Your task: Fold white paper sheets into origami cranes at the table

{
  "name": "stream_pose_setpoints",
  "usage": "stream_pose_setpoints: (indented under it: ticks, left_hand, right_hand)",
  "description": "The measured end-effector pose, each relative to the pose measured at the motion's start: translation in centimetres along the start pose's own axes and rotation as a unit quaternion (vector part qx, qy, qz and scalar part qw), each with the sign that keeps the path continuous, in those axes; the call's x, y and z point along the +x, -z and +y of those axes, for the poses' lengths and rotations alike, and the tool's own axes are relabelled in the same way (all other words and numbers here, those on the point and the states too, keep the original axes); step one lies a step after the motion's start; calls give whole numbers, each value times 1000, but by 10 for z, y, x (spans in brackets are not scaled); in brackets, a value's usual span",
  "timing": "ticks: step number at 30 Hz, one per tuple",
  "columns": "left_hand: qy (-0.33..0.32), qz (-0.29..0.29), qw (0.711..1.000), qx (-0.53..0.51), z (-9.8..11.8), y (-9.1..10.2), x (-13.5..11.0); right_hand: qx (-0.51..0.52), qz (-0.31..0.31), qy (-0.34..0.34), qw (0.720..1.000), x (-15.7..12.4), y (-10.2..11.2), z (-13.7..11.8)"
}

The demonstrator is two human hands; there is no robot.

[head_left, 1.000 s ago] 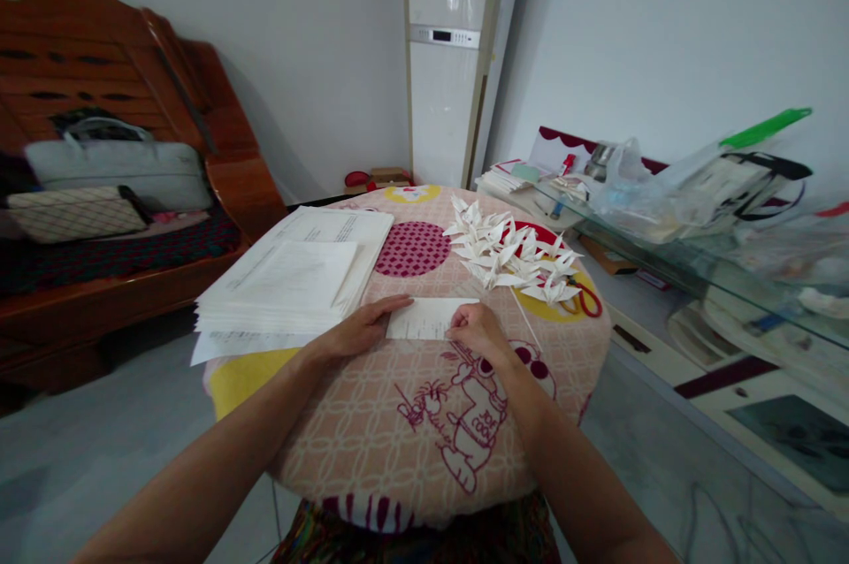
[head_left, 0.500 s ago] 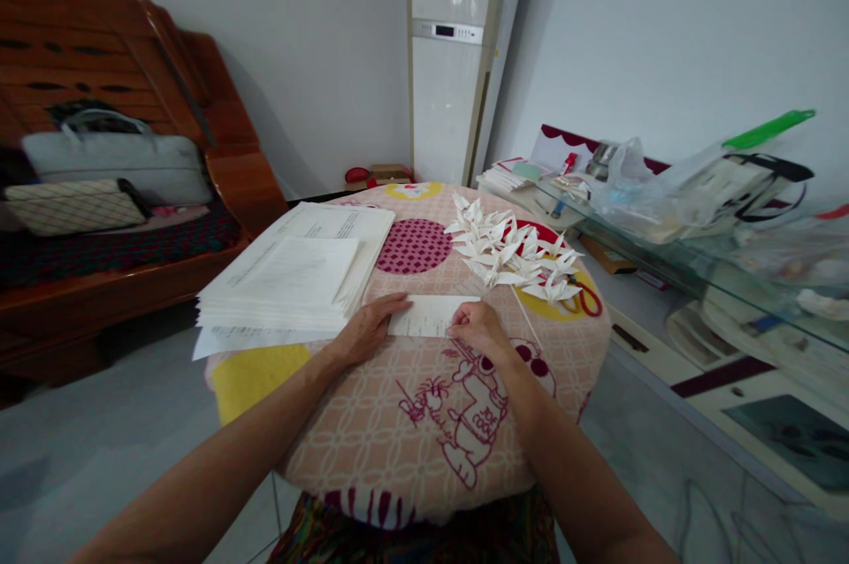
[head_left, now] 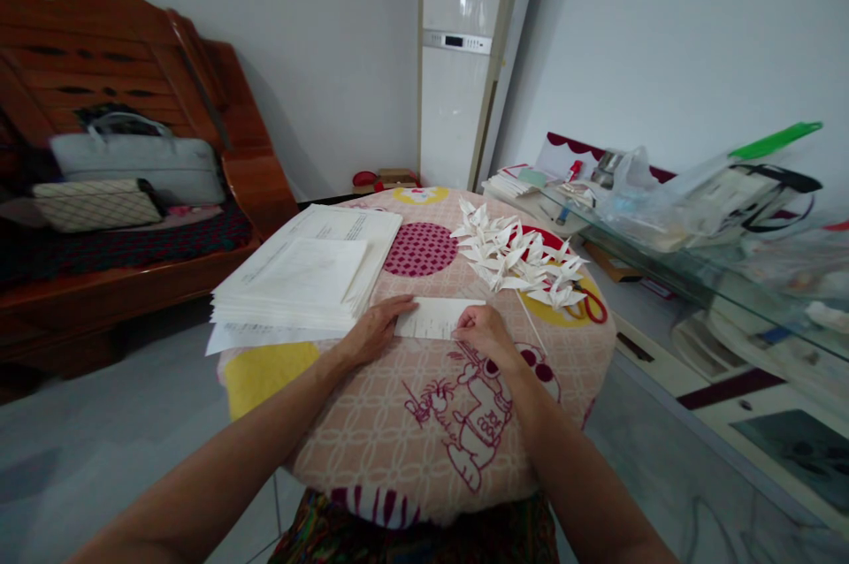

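A wooden bench (head_left: 83,20) at the left bears a grey handbag (head_left: 189,171) and a smaller checked bag (head_left: 96,203). A tall white air conditioner (head_left: 455,109) stands beyond. To the right, a plastic bag (head_left: 680,201) rests on a glass shelf (head_left: 716,281).

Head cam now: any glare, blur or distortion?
Head view: bright reflection on the tall white unit's upper front; wide-angle-like skew on the wooden bench toward the left edge; print on the paper slip too soft to read.
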State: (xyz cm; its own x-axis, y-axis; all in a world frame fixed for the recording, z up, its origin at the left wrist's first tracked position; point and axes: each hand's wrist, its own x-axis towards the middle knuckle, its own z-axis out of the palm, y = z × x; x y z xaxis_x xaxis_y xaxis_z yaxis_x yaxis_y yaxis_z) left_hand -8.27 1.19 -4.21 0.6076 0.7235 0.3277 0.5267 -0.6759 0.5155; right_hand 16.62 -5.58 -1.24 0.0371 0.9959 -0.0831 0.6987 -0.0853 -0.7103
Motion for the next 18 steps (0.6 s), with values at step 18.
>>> stream_pose_setpoints:
  ticks: [18]
  left_hand:
    - [57,49,995,62,1,-9,30]
  right_hand:
    - [-4,38,28,999,0,1,-4]
